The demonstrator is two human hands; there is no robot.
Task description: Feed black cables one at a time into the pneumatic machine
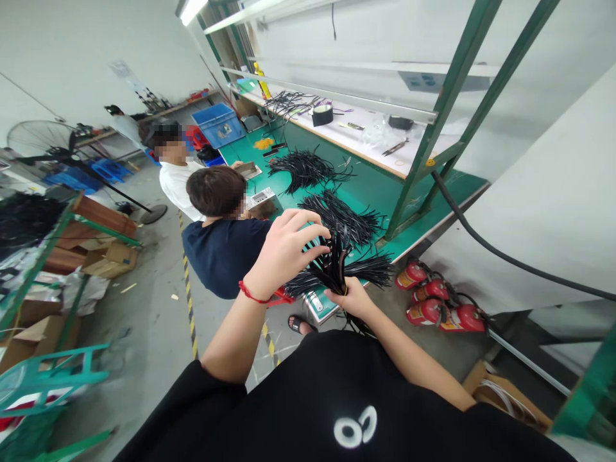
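A bundle of black cables (337, 266) fans out above the near end of the green workbench (366, 186). My right hand (353, 296) grips the bundle from below at its middle. My left hand (289, 247), with a red string on the wrist, rests its spread fingers on top of the bundle's left ends. More heaps of black cables (346, 215) lie on the bench just beyond my hands, and another heap (303, 168) lies farther along.
Two people sit at the bench to my left, the nearer in a dark blue shirt (221, 253). Three red fire extinguishers (440, 301) lie on the floor right. A green post (433, 128), tape roll (322, 114), blue crate (219, 125), standing fan (41, 141) and cardboard boxes (108, 260) surround.
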